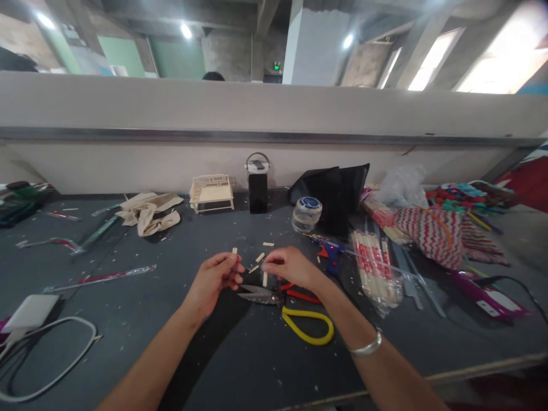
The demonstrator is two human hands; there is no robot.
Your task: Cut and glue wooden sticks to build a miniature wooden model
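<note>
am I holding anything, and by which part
Your left hand pinches a small wooden piece by its lower part. Whether your right hand grips the stick at its fingertips, I can't tell.

Pale cream is shown by the small sticks, dark grey by the bench. The knitted cloth is patterned with red and white zigzags. The jar lid is coloured blue, the loop handle yellow, the crumpled cloth beige.

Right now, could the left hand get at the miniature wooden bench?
Probably yes: nothing bulky stands on the tabletop between the left hand and the miniature wooden bench, though that hand's fingers pinch a small wooden strip.
</note>
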